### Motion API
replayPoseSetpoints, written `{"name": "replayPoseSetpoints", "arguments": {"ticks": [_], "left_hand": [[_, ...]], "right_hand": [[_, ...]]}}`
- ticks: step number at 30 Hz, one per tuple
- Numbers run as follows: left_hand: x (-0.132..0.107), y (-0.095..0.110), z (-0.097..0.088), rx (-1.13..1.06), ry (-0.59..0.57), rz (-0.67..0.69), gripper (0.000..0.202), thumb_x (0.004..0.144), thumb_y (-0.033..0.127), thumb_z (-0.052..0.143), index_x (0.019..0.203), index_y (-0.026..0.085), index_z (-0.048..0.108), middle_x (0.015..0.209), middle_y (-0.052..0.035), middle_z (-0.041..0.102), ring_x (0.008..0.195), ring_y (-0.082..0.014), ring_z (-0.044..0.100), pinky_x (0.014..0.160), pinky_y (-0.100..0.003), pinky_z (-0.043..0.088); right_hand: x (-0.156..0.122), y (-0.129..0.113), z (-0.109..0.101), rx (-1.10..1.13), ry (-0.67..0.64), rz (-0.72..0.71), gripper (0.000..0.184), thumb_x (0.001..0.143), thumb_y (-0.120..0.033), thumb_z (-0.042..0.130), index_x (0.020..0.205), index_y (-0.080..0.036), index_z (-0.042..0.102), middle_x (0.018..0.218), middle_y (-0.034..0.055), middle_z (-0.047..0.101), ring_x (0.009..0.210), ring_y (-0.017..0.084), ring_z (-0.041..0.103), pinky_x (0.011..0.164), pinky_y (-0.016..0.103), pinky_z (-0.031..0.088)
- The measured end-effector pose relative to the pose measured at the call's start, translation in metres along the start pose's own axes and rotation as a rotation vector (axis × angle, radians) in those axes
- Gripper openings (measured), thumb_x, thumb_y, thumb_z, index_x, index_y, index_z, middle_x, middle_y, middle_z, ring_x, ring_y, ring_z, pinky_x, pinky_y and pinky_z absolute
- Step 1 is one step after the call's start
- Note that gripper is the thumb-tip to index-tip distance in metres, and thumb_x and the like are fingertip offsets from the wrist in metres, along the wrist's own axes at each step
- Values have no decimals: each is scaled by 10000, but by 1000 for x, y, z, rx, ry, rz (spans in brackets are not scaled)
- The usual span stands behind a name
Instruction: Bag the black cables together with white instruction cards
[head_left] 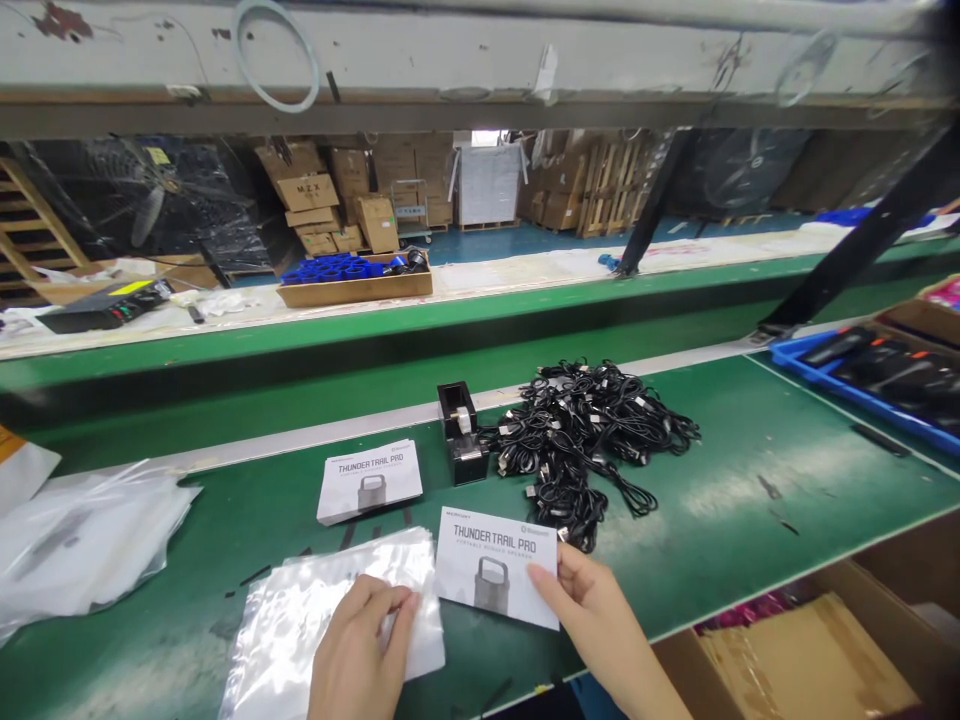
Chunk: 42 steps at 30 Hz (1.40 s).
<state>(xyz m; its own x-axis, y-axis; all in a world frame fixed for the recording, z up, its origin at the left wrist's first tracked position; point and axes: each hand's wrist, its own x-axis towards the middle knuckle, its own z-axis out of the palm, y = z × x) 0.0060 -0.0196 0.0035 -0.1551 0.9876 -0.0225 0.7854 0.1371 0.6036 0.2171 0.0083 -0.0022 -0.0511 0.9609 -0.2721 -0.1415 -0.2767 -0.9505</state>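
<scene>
My right hand pinches the lower right corner of a white "Thunder Trail Pro" booklet, which lies on the green work surface. My left hand rests with bent fingers on a stack of clear plastic bags just left of the booklet. A short stack of the same booklets lies a little further back. Behind the held booklet stands a black tape dispenser, and to its right is a heap of black cables.
More clear bags lie at the left edge. A blue tray of dark parts sits at the right, with open cardboard boxes below the table's front edge. A cardboard tray of blue parts stands on the far bench.
</scene>
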Motion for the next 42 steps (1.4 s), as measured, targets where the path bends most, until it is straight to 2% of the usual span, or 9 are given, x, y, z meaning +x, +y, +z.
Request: {"name": "replayPoseSetpoints", "arguments": {"ticks": [5, 7, 11, 23, 28, 33, 36, 39, 42], "left_hand": [[-2, -1, 0, 9, 22, 20, 295, 824, 432, 397, 694, 256, 595, 740, 11, 563, 654, -159, 546, 640, -279, 423], [-3, 0, 1, 10, 46, 40, 298, 822, 428, 397, 687, 250, 595, 734, 3, 563, 667, -166, 552, 636, -277, 425], [-4, -1, 3, 13, 72, 54, 298, 819, 427, 399, 701, 239, 598, 745, -8, 562, 702, -177, 558, 635, -281, 428], [-8, -6, 10, -20, 121, 144, 230, 824, 386, 421, 722, 238, 564, 759, -21, 551, 754, -193, 540, 694, -319, 414], [-9, -7, 10, -19, 120, 140, 223, 830, 369, 425, 728, 237, 573, 765, -21, 551, 758, -193, 533, 700, -315, 405], [-10, -8, 11, -27, 150, 157, 203, 818, 357, 457, 723, 235, 589, 755, -12, 553, 750, -184, 538, 692, -295, 403], [-11, -9, 12, -44, 160, 157, 190, 819, 361, 459, 783, 231, 593, 779, -21, 556, 775, -190, 530, 713, -306, 401], [-12, -10, 14, -60, 178, 152, 177, 824, 350, 454, 872, 232, 577, 806, -27, 563, 776, -197, 525, 716, -319, 400], [-13, -12, 16, -58, 183, 170, 160, 824, 341, 459, 863, 233, 571, 814, -26, 556, 793, -203, 523, 724, -322, 394]], "right_hand": [[-4, 5, 8, 36, 46, -29, 440, 675, -491, 644, 948, -147, 635, 911, 105, 692, 797, 252, 638, 712, 372, 514], [-6, 5, 9, 20, 19, -15, 444, 683, -501, 632, 951, -147, 633, 926, 103, 688, 811, 249, 635, 718, 362, 513], [-10, 2, 7, -45, -61, 11, 419, 731, -476, 597, 988, -146, 617, 973, 98, 674, 846, 235, 624, 732, 329, 502], [-16, 10, -1, -187, -19, -26, 392, 779, -426, 555, 1038, -136, 605, 933, 103, 675, 768, 221, 613, 668, 311, 486], [-16, 10, 1, -175, -3, -29, 415, 761, -448, 564, 1028, -134, 611, 901, 101, 678, 762, 231, 617, 675, 325, 492], [-21, 4, 3, -106, -60, 2, 382, 759, -431, 578, 1005, -141, 614, 916, 95, 676, 790, 221, 619, 731, 328, 488], [-24, 8, 2, -109, -116, 51, 335, 759, -406, 589, 959, -140, 624, 803, 70, 681, 662, 176, 610, 611, 274, 490], [-26, 15, -2, -135, -184, 143, 330, 762, -404, 579, 949, -136, 621, 593, 15, 635, 444, 107, 523, 420, 202, 417], [-24, 17, -2, -171, -196, 178, 328, 768, -402, 562, 948, -134, 619, 535, -7, 605, 382, 79, 478, 373, 174, 380]]}}
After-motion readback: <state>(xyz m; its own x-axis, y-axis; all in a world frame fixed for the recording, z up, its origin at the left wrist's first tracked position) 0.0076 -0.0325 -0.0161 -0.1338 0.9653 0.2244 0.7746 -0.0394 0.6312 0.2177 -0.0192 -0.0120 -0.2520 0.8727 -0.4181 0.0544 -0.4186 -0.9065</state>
